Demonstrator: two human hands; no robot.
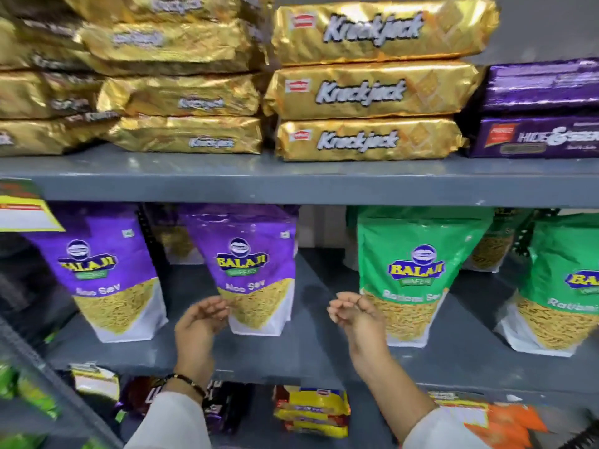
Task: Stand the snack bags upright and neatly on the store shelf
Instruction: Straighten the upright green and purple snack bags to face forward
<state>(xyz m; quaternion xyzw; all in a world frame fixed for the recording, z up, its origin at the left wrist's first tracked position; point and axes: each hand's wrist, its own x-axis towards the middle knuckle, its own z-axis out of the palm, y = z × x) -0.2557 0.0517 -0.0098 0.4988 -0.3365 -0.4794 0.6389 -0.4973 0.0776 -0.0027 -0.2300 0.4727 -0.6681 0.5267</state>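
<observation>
At twelve o'clock, gold Knackjack packets lie flat in a stack of three on the upper shelf board. At ten o'clock, more gold packets are piled less evenly, overlapping one another. At two o'clock, two purple Hide & Seek boxes sit one atop the other, just beside the gold stack. A yellow price tag hangs at nine o'clock. At six o'clock, below, yellow packets lie stacked; dark wrappers sit at seven o'clock, and an orange pack at five o'clock.
</observation>
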